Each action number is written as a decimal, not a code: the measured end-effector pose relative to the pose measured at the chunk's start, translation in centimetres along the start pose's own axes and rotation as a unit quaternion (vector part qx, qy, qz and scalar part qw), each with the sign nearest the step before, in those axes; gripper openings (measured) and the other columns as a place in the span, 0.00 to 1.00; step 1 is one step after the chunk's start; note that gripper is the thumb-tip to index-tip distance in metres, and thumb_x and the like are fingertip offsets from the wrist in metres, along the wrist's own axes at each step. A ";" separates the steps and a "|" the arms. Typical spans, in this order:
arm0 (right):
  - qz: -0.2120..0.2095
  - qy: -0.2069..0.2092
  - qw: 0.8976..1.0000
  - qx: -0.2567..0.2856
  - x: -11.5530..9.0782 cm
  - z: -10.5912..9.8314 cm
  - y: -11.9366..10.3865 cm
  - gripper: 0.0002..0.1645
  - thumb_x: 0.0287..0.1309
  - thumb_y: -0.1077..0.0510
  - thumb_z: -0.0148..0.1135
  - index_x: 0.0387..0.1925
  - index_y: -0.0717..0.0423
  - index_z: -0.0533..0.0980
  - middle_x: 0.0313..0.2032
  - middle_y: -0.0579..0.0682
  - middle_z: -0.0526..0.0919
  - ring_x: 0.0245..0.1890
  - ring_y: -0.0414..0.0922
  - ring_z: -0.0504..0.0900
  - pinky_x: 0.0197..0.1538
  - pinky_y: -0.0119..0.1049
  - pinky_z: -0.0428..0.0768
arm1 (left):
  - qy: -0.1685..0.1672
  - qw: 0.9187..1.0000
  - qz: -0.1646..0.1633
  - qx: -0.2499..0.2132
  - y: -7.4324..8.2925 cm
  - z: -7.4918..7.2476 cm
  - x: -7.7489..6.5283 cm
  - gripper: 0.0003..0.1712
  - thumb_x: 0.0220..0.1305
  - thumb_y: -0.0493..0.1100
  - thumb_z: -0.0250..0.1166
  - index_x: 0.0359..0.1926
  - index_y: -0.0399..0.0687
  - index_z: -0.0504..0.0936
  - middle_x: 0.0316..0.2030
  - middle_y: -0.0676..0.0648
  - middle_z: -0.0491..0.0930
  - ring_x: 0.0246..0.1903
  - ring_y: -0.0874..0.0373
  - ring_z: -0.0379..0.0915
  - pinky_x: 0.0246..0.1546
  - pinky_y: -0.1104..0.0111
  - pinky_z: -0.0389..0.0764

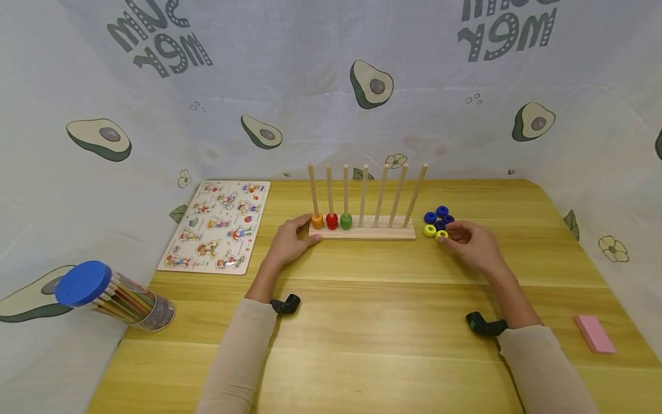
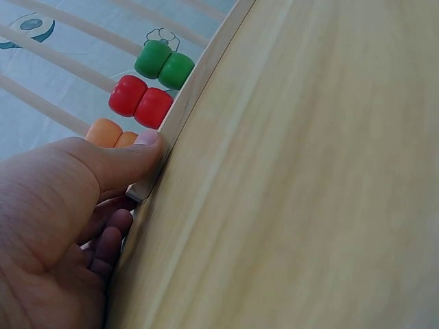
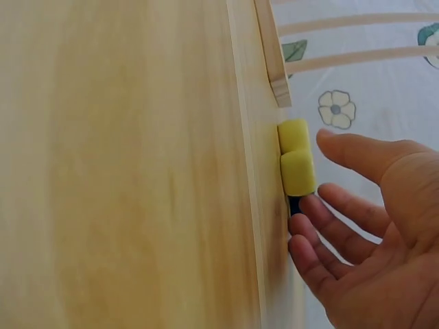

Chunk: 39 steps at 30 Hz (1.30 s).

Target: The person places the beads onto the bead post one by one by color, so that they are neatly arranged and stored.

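A wooden peg rack (image 1: 383, 234) stands on the table, its several upright pegs in a row. Orange beads (image 1: 317, 221), red beads (image 1: 331, 221) and green beads (image 1: 346, 221) sit stacked on its three leftmost pegs. My left hand (image 1: 291, 242) grips the left end of the base, thumb along the front edge in the left wrist view. To the right of the rack lie two yellow beads (image 3: 298, 173) and several blue beads (image 1: 430, 217). My right hand (image 1: 473, 246) is beside them, thumb and fingers spread apart around the near yellow bead; contact is hard to tell.
A picture puzzle board (image 1: 207, 227) lies at the back left. In front of it a clear tub of pencils (image 1: 129, 302) with a blue lid leans over. A pink block (image 1: 595, 333) rests near the right edge. Printed cloth hangs behind the table (image 1: 372, 345).
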State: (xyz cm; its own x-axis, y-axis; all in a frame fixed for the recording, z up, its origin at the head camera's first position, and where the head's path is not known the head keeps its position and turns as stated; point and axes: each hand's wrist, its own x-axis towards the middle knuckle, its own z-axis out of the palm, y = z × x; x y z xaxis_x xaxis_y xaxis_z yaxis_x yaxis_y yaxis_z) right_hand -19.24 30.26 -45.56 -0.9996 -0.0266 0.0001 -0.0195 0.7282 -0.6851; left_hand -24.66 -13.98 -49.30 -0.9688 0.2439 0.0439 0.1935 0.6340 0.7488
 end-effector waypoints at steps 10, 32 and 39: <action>0.011 -0.017 1.000 -0.020 0.3 -0.2 0.2 0.34 0.67 0.45 0.68 0.59 0.70 0.78 0.52 0.68 0.82 0.51 0.60 0.82 0.41 0.23 0.75 | -0.003 1.000 0.002 -0.001 0.3 0.1 0.0 0.42 0.66 0.55 0.72 0.76 0.49 0.69 0.72 0.44 0.72 0.73 0.45 0.66 0.75 0.52 0.67; -0.020 0.062 0.998 0.007 0.1 -2.1 -1.6 0.28 0.71 0.46 0.64 0.60 0.64 0.76 0.50 0.62 0.82 0.42 0.35 0.77 0.40 0.15 0.72 | -0.002 1.000 -0.004 -0.004 0.5 -0.2 -0.1 0.41 0.66 0.54 0.72 0.76 0.49 0.69 0.72 0.43 0.72 0.73 0.44 0.66 0.75 0.51 0.67; -0.040 0.125 0.990 0.044 0.1 -3.4 -4.6 0.27 0.69 0.46 0.65 0.59 0.61 0.77 0.44 0.47 0.80 0.39 0.27 0.74 0.41 0.13 0.72 | 0.000 1.000 -0.001 -0.002 0.5 -0.2 0.0 0.41 0.66 0.54 0.72 0.76 0.48 0.69 0.72 0.43 0.72 0.73 0.44 0.66 0.74 0.51 0.67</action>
State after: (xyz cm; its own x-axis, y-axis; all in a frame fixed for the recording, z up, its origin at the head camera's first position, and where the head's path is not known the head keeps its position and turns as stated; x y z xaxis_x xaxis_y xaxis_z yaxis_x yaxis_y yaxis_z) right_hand -19.33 29.25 -39.90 -0.9683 0.0963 0.2304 -0.1088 0.6678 -0.7364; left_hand -24.56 -13.84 -48.83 -0.9690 0.2433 0.0427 0.1916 0.6311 0.7516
